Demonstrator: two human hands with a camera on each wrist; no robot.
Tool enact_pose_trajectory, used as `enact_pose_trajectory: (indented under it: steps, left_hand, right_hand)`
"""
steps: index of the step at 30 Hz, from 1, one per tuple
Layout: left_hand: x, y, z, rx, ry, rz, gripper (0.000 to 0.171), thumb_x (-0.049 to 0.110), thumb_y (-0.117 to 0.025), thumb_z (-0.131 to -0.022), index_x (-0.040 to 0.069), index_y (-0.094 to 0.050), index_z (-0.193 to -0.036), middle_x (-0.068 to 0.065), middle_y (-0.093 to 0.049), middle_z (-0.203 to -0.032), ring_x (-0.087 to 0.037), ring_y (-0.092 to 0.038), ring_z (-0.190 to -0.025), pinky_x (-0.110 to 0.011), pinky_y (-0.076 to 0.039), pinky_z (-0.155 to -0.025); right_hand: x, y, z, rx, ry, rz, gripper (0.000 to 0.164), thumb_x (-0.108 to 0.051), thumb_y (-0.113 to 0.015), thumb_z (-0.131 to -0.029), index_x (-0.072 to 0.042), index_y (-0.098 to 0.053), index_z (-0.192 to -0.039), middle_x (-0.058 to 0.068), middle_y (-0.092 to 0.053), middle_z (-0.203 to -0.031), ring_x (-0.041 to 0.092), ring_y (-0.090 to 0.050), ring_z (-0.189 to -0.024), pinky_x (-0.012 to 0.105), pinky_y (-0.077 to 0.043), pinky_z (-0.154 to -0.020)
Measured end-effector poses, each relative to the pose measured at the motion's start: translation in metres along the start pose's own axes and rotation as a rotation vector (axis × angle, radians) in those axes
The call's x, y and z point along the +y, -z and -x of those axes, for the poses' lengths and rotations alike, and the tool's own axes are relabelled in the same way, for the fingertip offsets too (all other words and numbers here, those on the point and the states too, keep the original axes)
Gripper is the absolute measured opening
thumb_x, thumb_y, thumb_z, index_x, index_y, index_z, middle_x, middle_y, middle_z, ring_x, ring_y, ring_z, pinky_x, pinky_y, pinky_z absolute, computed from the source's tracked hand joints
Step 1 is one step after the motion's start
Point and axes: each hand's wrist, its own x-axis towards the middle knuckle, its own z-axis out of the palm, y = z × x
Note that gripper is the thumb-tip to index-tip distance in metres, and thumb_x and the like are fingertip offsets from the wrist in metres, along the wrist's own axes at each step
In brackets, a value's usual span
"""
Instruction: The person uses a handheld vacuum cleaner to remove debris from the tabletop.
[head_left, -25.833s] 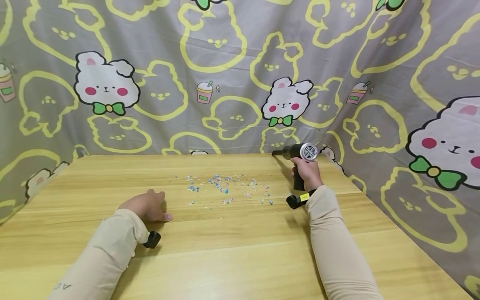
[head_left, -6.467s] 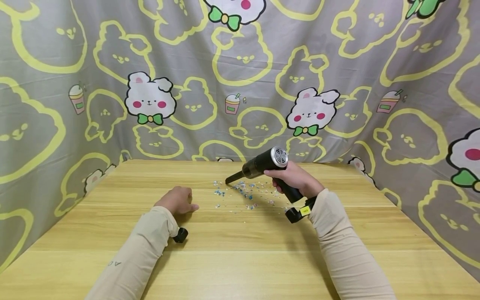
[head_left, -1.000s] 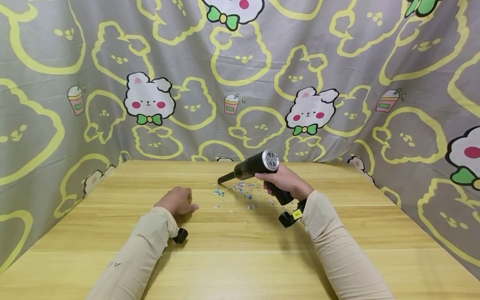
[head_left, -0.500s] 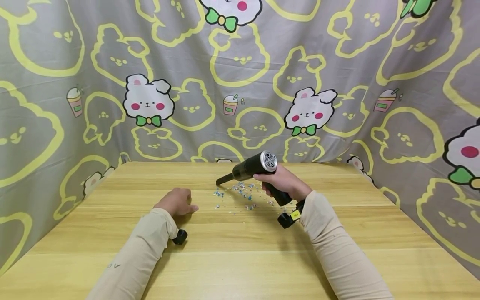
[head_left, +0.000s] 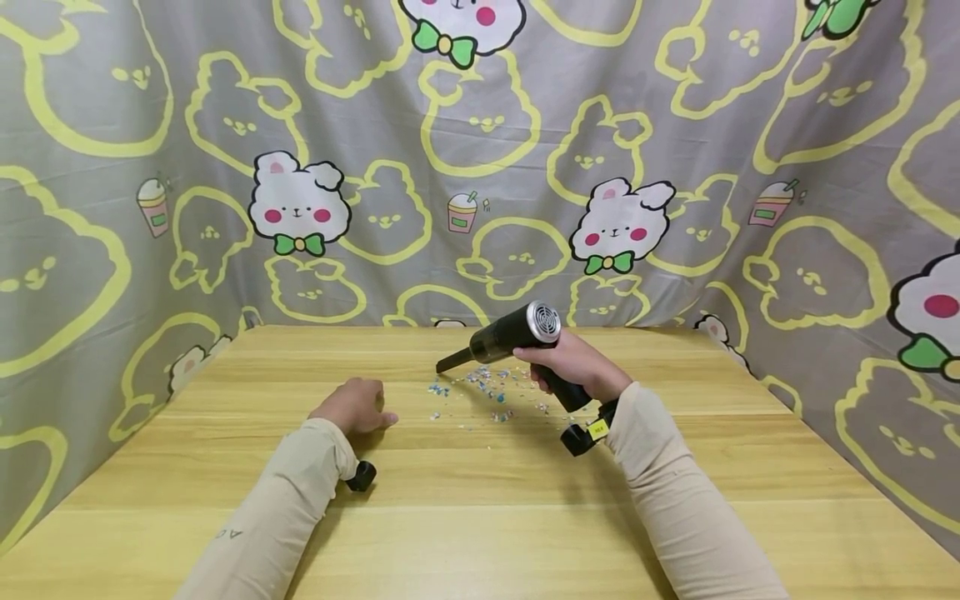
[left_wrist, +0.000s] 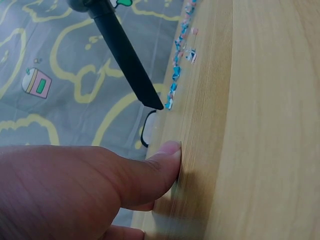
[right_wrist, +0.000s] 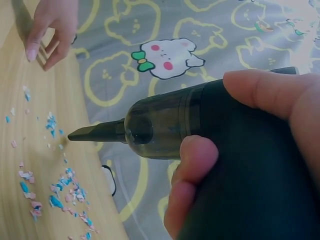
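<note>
My right hand (head_left: 573,363) grips the handle of a black handheld vacuum cleaner (head_left: 504,335) with a silver vented end cap. Its narrow nozzle (right_wrist: 97,132) slants down to the left, its tip close to the tabletop at the far left of the scattered paper bits (head_left: 491,387). Those bits are blue, pink and white; in the right wrist view they lie around and below the nozzle tip. A few specks show inside the smoky clear dust cup (right_wrist: 160,125). My left hand (head_left: 354,406) rests on the table left of the bits, fingers loosely bent, holding nothing.
The wooden table (head_left: 480,533) runs back to a grey curtain (head_left: 390,108) printed with yellow outlines and white rabbits. Curtain also hangs at both sides. Black wrist cameras sit on both wrists, the right one (head_left: 577,439) low over the table.
Over the last second the vacuum has barely shifted, its nozzle staying near the left end of the bits. Long before, it was held at the far right. The left hand stays put lately.
</note>
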Motion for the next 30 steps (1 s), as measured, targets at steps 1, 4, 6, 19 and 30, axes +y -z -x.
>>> enact_pose_trajectory:
  steps: [1,4,6,19,30]
  left_hand:
    - [0.000,0.000,0.000,0.001,0.000,-0.001,0.047,0.034,-0.067,-0.088,-0.004,-0.056,-0.114,-0.024,-0.060,-0.116,-0.040,-0.055,-0.108,-0.052,-0.046,-0.091]
    - [0.000,0.000,0.001,0.003,-0.001,0.002,0.047,0.034,-0.067,-0.088,-0.004,-0.056,-0.115,-0.025,-0.059,-0.117,-0.041,-0.053,-0.110,-0.053,-0.046,-0.092]
    - [0.000,0.000,0.001,0.002,-0.001,0.003,0.048,0.034,-0.067,-0.088,-0.004,-0.055,-0.116,-0.025,-0.058,-0.119,-0.042,-0.052,-0.111,-0.053,-0.045,-0.093]
    - [0.002,-0.002,0.002,-0.007,0.008,0.008,0.048,0.034,-0.066,-0.089,-0.003,-0.055,-0.117,-0.026,-0.057,-0.120,-0.042,-0.051,-0.113,-0.054,-0.045,-0.093]
    - [0.002,-0.002,0.001,0.006,0.014,0.002,0.045,0.034,-0.068,-0.088,-0.002,-0.057,-0.112,-0.022,-0.061,-0.113,-0.035,-0.057,-0.103,-0.050,-0.048,-0.088]
  right_hand:
    - [-0.001,0.001,0.001,-0.001,0.005,0.003,0.041,-0.024,-0.065,-0.090,-0.012,-0.050,-0.126,0.010,-0.056,-0.064,0.019,-0.051,-0.049,0.030,-0.047,-0.050]
    - [-0.003,0.004,0.003,0.003,0.019,0.017,0.041,-0.024,-0.065,-0.090,-0.011,-0.050,-0.125,0.012,-0.056,-0.063,0.019,-0.051,-0.048,0.030,-0.046,-0.050]
    - [-0.004,0.005,0.005,0.004,0.019,0.023,0.040,-0.024,-0.065,-0.090,-0.010,-0.050,-0.125,0.012,-0.056,-0.063,0.019,-0.051,-0.048,0.031,-0.046,-0.050]
    - [-0.005,0.010,0.010,-0.026,0.010,0.019,0.043,-0.023,-0.066,-0.090,-0.011,-0.050,-0.128,0.011,-0.055,-0.065,0.019,-0.051,-0.049,0.030,-0.048,-0.050]
    - [-0.008,0.010,0.011,-0.050,0.005,0.024,0.044,-0.024,-0.066,-0.089,-0.010,-0.050,-0.127,0.009,-0.054,-0.064,0.018,-0.050,-0.049,0.030,-0.047,-0.050]
